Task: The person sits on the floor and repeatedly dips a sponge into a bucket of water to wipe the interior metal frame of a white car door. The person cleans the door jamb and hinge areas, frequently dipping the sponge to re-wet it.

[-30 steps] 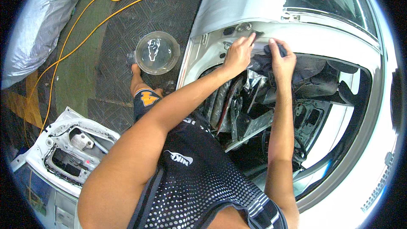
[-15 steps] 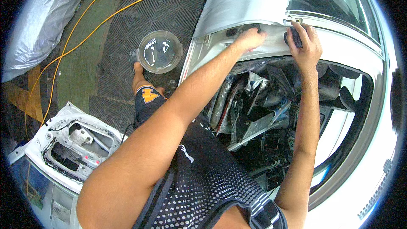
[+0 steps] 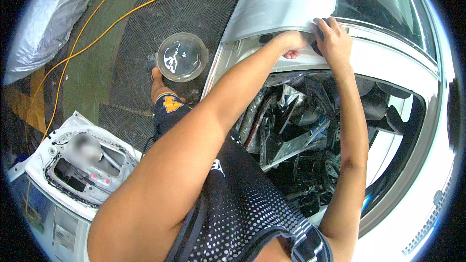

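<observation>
A white car body lies open in front of me. My right hand [image 3: 335, 40] grips a dark pad [image 3: 317, 47] against the white sill [image 3: 366, 53], just beside the corner of a closed silver-white panel [image 3: 286, 5]. The pad is mostly covered by my fingers, so its exact kind does not show. To the left of it, my left hand [image 3: 293, 43] is at the panel's lower edge, wrist bent and fingertips curled in. What those fingers hold, if anything, is hidden.
Below my hands the opening holds dark interior parts and loose metal pieces [image 3: 293, 140]. A clear round tub with liquid [image 3: 200, 70] stands on the dark mat [image 3: 131, 53]. An orange cable [image 3: 104, 41] loops across the floor. A detached white door [image 3: 36, 162] lies lower left.
My right hand has slid left with the dark pad, nearer the panel corner. My left hand has shifted slightly right and turned, showing its curled fingertips.
</observation>
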The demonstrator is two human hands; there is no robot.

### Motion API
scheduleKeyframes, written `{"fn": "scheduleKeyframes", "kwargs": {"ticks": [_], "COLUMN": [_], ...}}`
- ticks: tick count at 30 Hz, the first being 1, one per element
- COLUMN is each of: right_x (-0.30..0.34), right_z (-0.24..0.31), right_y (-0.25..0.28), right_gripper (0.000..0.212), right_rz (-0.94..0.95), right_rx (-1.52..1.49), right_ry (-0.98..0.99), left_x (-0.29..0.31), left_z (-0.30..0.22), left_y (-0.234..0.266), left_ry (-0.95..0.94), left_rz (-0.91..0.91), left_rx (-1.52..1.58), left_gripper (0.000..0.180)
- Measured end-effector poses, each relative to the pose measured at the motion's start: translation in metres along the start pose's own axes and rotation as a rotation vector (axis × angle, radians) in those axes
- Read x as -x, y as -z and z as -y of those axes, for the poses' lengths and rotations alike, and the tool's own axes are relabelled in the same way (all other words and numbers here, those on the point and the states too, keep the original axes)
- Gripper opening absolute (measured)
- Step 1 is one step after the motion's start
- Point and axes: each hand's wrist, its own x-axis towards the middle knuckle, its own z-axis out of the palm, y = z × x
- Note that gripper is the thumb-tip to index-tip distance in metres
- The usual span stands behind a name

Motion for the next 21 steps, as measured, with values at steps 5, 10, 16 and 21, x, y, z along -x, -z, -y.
{"fn": "scheduleKeyframes", "kwargs": {"ticks": [5,10,16,21], "right_x": [0.002,-0.030,-0.020,-0.010], "right_z": [-0.003,-0.001,-0.001,-0.002], "right_y": [-0.011,-0.004,-0.011,0.001], "right_gripper": [0.021,0.022,0.020,0.024], "right_rz": [-0.060,0.016,-0.031,-0.196], "right_rx": [0.082,0.121,0.093,-0.038], "right_ry": [-0.029,-0.192,-0.217,-0.169], "left_x": [0.016,-0.009,0.018,0.012], "left_z": [0.012,0.012,-0.003,0.013], "left_y": [-0.021,0.009,-0.003,-0.009], "left_ry": [-0.125,-0.059,-0.059,-0.079], "left_rz": [0.109,-0.104,0.072,0.181], "left_rx": [0.224,-0.067,0.278,0.507], "left_gripper": [0.026,0.026,0.016,0.014]}}
